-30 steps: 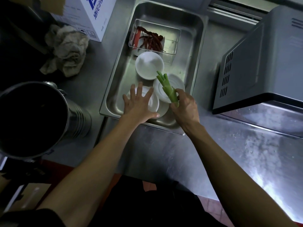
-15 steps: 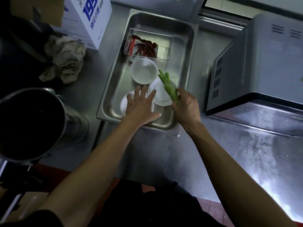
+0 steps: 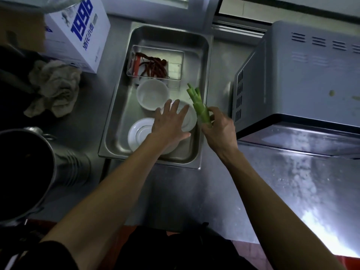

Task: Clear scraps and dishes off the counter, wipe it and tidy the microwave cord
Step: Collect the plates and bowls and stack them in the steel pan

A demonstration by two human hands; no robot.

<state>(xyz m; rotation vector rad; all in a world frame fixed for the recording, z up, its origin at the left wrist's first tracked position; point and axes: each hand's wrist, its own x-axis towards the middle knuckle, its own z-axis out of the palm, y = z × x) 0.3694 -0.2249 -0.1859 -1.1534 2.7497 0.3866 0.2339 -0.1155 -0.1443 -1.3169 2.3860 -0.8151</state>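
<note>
Stainless counter [image 3: 194,191] is mostly clear; wiping and the unseen microwave cord remain. Steel pan [image 3: 115,121], centre far, holds three white dishes [image 3: 153,93] and one clear container of chillies [image 3: 155,64]. Left hand [image 3: 169,123] lies open and empty over the dishes. Right hand [image 3: 219,129] grips one green stalk scrap [image 3: 199,108] beside the microwave [image 3: 302,78].

tray [image 3: 202,61] on counter [image 3: 194,191], centre-far | in tray: container of chillies [image 3: 155,64] far, bowl [image 3: 152,93] nearer, 2 plates [image 3: 139,133] nearest | microwave [image 3: 303,78] right of tray | box [image 3: 78,34] far-left, cloth [image 3: 54,90] before it | pot [image 3: 25,172] near-left
</note>
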